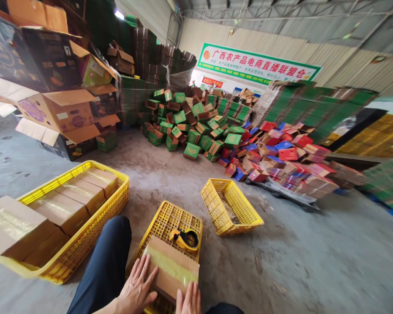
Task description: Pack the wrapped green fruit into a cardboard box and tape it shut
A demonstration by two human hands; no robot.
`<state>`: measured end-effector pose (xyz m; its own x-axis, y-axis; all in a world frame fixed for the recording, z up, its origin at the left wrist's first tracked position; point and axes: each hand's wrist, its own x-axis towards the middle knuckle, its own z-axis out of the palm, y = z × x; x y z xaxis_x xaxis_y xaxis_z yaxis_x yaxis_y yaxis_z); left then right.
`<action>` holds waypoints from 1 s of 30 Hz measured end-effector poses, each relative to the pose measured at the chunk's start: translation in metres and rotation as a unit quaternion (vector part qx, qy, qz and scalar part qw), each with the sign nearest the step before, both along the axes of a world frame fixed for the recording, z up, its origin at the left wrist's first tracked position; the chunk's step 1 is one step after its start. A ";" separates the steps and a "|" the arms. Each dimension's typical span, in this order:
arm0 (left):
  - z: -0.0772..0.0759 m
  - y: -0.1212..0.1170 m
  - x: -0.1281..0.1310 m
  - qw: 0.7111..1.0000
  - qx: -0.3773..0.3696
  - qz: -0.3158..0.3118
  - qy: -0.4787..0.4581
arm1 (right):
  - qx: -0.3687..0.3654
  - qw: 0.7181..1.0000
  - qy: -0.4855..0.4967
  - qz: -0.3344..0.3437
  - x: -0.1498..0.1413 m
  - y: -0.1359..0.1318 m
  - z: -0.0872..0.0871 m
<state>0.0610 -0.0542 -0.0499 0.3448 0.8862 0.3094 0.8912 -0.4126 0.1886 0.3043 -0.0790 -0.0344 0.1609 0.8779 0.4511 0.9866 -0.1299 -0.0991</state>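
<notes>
A small brown cardboard box (170, 267) with a wide strip of clear yellowish tape across its top sits on an upturned yellow plastic crate (160, 220). My left hand (139, 283) lies along the box's left side with fingers spread. At its near right corner, my right hand (189, 301) rests its extended fingers on the edge; the lower part of that hand is cut off by the frame. Just behind the box, a yellow and black tape dispenser (186, 239) lies on the crate.
To the left, a long yellow crate (94, 224) holds several taped boxes. Another yellow crate (227, 218) stands right of centre with something flat inside. Beyond are heaps of green cartons (191, 150) and red and blue cartons (287, 153). Large open boxes (65, 111) are stacked far left.
</notes>
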 end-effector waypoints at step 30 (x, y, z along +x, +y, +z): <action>-0.002 0.050 0.009 0.998 0.002 -0.036 -0.058 | -0.008 0.989 -0.008 0.148 -0.075 0.050 -0.017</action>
